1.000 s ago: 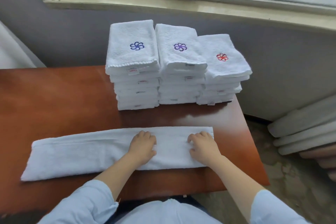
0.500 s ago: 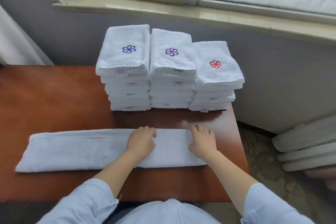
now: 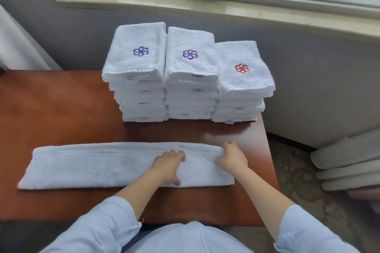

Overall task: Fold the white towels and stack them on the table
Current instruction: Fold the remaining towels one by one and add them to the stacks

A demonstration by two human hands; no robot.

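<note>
**A:** Where is the towel?

**B:** The towel (image 3: 92, 166) lies flat on the table (image 3: 61, 109). It is folded into a long narrow strip that runs left to right, close to the front edge.

**A:** And the hands?

**B:** Both are on the right part of the strip. The left hand (image 3: 167, 167) rests on top of the cloth with knuckles up, fingers bent under at the tips and thumb stretched toward the near edge. I cannot tell whether it pinches any cloth or only presses down. The right hand (image 3: 231, 158) is at the right end, with its fingers curled over the far corner, and the cloth bunches a little under them.

**A:** Are any towels folded and stacked?

**B:** Three piles stand side by side at the back of the table, touching or nearly so. The left stack (image 3: 137, 72) has a blue flower on top, the middle stack (image 3: 191, 74) a purple one and the right stack (image 3: 242, 84) a red one. The right stack is lower than the other two, and small labels show along the front folds.

**A:** What else is there?

**B:** There is a window sill (image 3: 205, 9) behind the piles, and the light blue sleeves (image 3: 98, 228) are pushed up the forearms.
</note>
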